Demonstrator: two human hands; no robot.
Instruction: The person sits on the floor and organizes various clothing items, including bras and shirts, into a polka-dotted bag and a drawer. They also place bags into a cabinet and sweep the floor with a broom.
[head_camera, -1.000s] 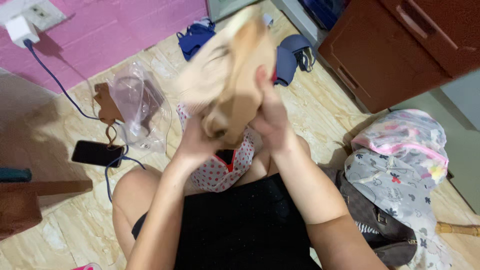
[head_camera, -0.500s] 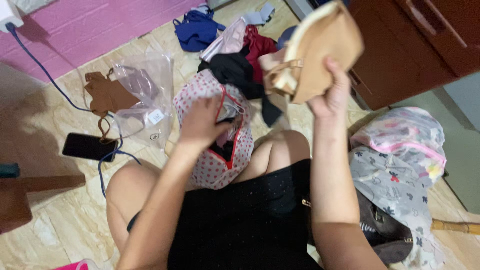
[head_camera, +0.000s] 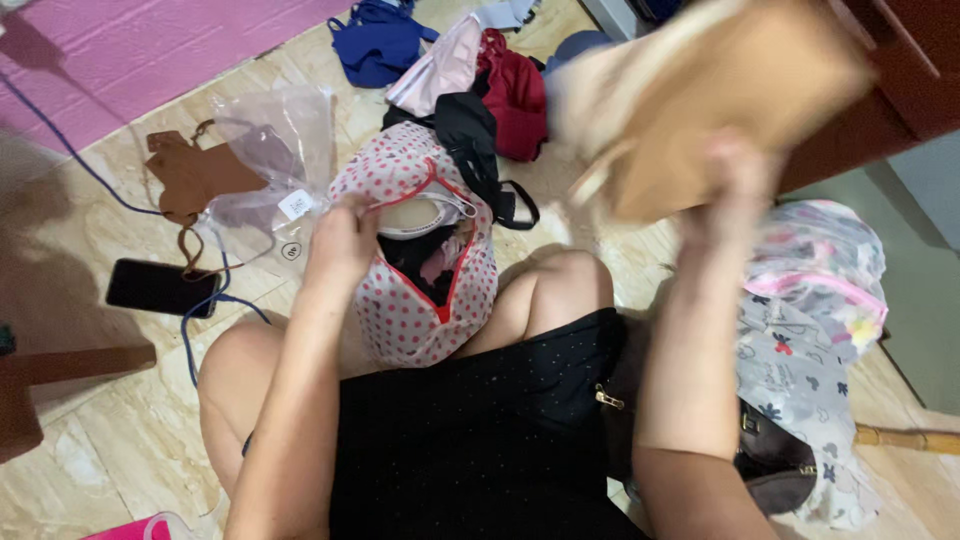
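Holding one tan garment, one polka-dot pouch

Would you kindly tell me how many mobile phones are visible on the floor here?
1: a black phone lies on the floor left of the person's knee, with a blue cable at its right end. Others may be hidden under clothes.

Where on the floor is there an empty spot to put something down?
Bare tile shows left of the black phone, and at the bottom left, below the wooden piece. It is crowded up top: the clothes pile, clear plastic bag and polka-dot pouch sit close together.
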